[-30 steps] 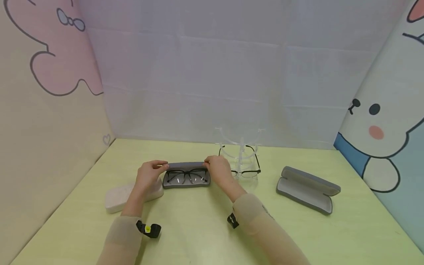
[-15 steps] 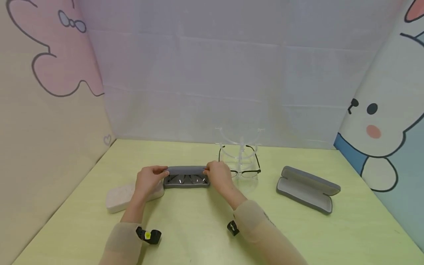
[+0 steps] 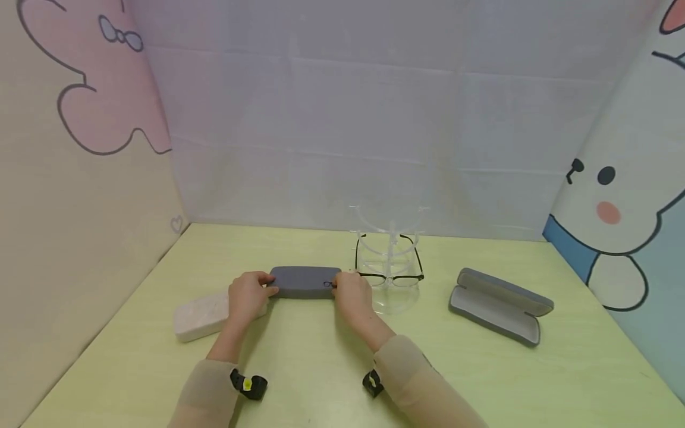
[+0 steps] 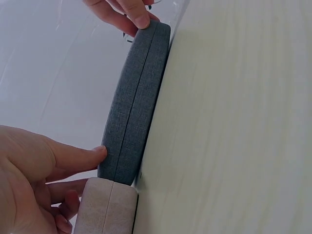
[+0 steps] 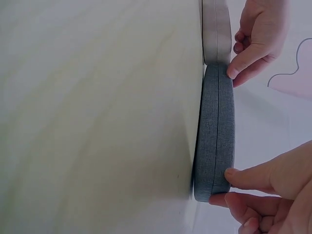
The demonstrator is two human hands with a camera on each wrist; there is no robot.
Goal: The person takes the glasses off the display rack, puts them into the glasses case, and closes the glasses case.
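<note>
A grey-blue glasses case (image 3: 302,280) lies closed on the table, a small glasses mark near the right end of its lid. My left hand (image 3: 247,298) grips its left end, the thumb on the lid's front edge. At the other end my right hand (image 3: 354,297) pinches the corner between thumb and fingers. Both wrist views show the case's seam (image 4: 130,112) closed along its front. The black-framed glasses inside are hidden now. A pale marbled glasses case (image 3: 200,317) lies closed under the left hand, its end right against the grey one.
Right of the hands stands a clear display stand (image 3: 390,252) with dark-rimmed glasses (image 3: 405,281) on it. Farther right, a second grey glasses case (image 3: 495,315) lies open on the table (image 3: 310,362). A pale cloth wall (image 3: 321,131) rises behind.
The grey case's lid has come down toward me over the black-framed glasses and is closed. Both hands have come down and forward with it, keeping to its ends.
</note>
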